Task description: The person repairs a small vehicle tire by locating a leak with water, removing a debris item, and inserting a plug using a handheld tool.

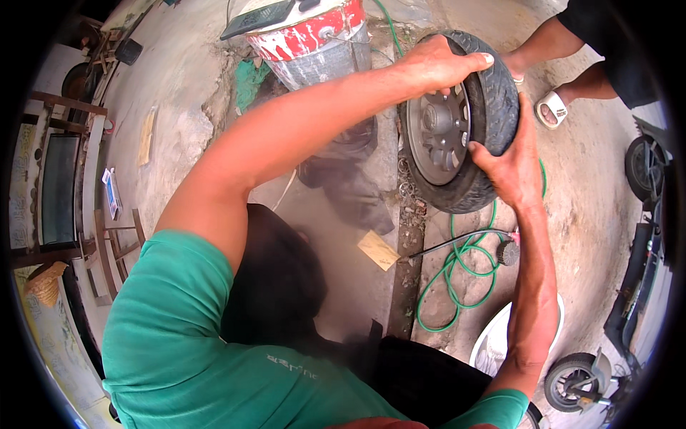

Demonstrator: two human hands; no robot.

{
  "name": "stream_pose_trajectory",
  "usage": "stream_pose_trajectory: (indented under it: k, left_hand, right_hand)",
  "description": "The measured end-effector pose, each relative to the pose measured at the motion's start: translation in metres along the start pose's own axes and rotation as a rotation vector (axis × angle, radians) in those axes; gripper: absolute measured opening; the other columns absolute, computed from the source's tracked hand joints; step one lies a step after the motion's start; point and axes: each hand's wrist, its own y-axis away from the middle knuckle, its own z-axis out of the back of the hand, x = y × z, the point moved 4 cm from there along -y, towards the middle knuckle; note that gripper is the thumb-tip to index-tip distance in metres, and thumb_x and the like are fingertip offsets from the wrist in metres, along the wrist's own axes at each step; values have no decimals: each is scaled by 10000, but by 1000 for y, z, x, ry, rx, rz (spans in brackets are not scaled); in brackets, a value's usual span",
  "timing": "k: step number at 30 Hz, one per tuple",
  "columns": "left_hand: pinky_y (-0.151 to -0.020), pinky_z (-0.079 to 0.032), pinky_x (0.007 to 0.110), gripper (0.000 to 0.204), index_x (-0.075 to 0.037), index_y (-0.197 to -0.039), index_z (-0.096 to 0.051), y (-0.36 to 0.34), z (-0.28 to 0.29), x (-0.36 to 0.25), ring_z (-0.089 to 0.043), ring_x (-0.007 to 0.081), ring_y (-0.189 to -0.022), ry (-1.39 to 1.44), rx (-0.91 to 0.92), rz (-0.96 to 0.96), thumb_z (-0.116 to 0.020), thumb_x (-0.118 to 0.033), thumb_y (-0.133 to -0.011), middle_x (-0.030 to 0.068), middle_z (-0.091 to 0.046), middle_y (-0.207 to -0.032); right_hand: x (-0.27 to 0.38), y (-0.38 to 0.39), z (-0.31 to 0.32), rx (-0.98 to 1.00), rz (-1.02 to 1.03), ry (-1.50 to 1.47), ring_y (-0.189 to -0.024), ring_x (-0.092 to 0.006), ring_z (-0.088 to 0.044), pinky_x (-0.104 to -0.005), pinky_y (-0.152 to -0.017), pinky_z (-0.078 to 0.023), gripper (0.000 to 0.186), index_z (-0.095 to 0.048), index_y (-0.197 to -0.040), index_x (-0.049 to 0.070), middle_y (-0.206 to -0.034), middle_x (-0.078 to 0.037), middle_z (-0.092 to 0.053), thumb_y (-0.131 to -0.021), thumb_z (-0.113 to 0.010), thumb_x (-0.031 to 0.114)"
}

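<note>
- Gripping the wheel near its top: the left hand, fingers partly hidden.
- The right hand holds its right side, thumb and fingers spread.
- The wheel is tilted, right of the bucket, beyond the green hose.

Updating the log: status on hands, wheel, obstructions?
Left hand at tyre top, right hand gripping its right side. Wheel tilted between them. Nothing visibly blocking; green hose looped on ground nearby.

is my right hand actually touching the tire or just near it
Touching. The head view shows the right hand wrapped around the edge of the tire, with no gap where the palm meets it.
</note>
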Motion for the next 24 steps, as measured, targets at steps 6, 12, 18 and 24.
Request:
stream_pose_trajectory:
  k: [6,12,18,24]
  left_hand:
    - [-1088,-528,465,860,-21,-1280,-745,-9,47,6,-667,366,-1269,-329,-311,-831,-816,-728,-797,207,-721,-1295]
    - [-1203,-434,443,943,-49,-1491,-615,-7,39,3,-516,337,-1452,-586,163,-1022,-851,-647,-801,192,-578,-1518]
    - [-1178,-452,484,999,-51,-1562,-518,12,22,-17,-572,448,-1379,-376,394,-1200,-938,-324,-698,276,-596,-1483]
    - [-1128,-503,474,894,-82,-1533,-555,51,19,-31,-650,400,-1314,-539,200,-665,-895,-408,-774,250,-679,-1389]
  right_hand:
    - [-25,-25,18,284,123,-229,-1577,-315,-409,-418,-1301,-310,1165,-274,-1714,44,-1677,-201,-437,-687,-822,73]
    - [-42,-19,38,332,55,-300,-1599,-290,-370,-413,-1327,-253,1185,-294,-1725,90,-1694,-154,-435,-657,-799,-12]
    - [-47,19,47,288,139,-240,-1577,-316,-417,-435,-1313,-311,1136,-363,-1702,125,-1679,-146,-465,-680,-824,-60]
    - [-53,79,37,-90,277,286,-1375,-387,-577,-479,-1164,-467,697,-600,-1472,67,-1417,-183,-635,-817,-838,35]
